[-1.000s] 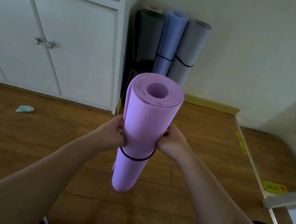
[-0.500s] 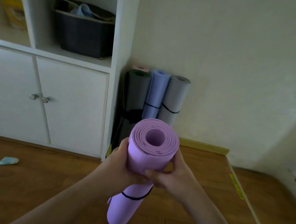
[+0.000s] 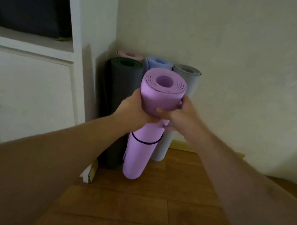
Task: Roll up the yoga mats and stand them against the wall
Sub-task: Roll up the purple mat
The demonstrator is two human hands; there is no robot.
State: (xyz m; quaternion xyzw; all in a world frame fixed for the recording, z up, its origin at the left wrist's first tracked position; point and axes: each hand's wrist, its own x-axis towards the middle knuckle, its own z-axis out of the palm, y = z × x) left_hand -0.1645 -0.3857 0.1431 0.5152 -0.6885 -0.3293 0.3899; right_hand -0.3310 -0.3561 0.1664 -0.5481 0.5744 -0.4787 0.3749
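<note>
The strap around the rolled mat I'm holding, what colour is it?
Black, or very dark: the strap loops around the purple mat below both hands, seen in the head view.

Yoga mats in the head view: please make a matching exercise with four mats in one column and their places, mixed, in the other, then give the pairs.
Things:
1. purple mat
2. dark grey mat
3. blue mat
4. light grey mat

Places:
A. standing next to the white cabinet
B. farthest right of the standing mats
C. held upright in both hands
D. against the wall, behind the held mat

Pairs: 1-C, 2-A, 3-D, 4-B
</note>
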